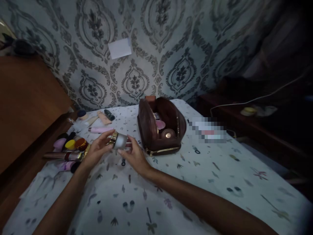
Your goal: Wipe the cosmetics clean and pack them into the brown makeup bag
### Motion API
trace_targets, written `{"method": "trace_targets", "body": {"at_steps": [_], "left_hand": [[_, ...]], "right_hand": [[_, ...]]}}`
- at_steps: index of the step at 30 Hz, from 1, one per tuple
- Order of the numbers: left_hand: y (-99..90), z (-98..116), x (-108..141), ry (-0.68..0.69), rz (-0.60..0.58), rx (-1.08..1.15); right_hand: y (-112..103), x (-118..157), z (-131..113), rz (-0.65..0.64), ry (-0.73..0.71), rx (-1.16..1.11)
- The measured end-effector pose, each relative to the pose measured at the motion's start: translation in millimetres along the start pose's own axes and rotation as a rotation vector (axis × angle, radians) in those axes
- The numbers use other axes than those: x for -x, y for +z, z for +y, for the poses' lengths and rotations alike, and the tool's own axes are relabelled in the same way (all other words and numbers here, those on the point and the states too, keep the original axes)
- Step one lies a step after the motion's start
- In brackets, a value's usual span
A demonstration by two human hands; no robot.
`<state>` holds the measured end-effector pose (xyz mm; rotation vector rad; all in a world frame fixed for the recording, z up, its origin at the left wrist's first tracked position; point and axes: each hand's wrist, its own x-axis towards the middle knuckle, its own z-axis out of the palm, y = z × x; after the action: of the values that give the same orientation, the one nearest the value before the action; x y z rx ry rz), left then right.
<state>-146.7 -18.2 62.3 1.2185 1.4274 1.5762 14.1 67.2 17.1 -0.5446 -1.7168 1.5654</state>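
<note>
Both hands hold a small frosted jar (pixel 119 140) with a gold lid, tipped on its side above the bed. My left hand (pixel 97 150) grips the gold lid end. My right hand (pixel 135 156) holds the frosted body from the right and below. Just right of the jar stands an open brown cosmetic bag (pixel 149 130) with gold trim; a pink compact (pixel 160 124) and a round copper-coloured compact (pixel 168 133) show inside it.
A patterned white sheet (pixel 195 182) covers the bed. Several cosmetics lie at the left: a pink tube (pixel 100 130), a yellow-lidded pot (pixel 69 144), tubes and brushes (pixel 63 156). A wooden cabinet (pixel 26 104) stands at left. A dark side table with a white cable (pixel 256 98) is at right.
</note>
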Motion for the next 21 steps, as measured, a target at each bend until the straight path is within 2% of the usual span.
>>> {"method": "trace_targets", "body": {"at_steps": [2,5,7,9,11,14,18,21], "left_hand": [[6.1,13.9,-2.8,0.029,-0.010,-0.020],[22.7,41.2,-12.7,0.120,-0.010,-0.062],[39.2,61.5,-24.0,0.192,-0.033,-0.110],[59.7,81.1,-39.1,0.258,-0.068,-0.172],[82.8,98.2,-57.2,0.318,-0.130,-0.263],[117.7,117.2,-86.0,0.409,-0.264,-0.496],[157.4,130.6,-117.1,0.481,-0.465,-1.008],[181.8,132.4,-131.5,0.418,-0.660,-1.356]], "right_hand": [[-14.4,12.8,-19.0,-0.031,-0.074,0.112],[-49.9,31.1,-52.1,-0.057,-0.340,0.319],[-79.5,37.2,-69.9,0.016,-0.504,0.560],[-108.0,37.4,-79.3,0.114,-0.502,0.795],[-130.0,34.3,-79.9,0.150,-0.417,0.994],[-145.7,32.7,-70.6,0.134,-0.369,1.140],[-146.8,42.7,-53.0,0.166,-0.507,1.058],[-146.6,52.0,-40.7,0.185,-0.614,1.019]]}}
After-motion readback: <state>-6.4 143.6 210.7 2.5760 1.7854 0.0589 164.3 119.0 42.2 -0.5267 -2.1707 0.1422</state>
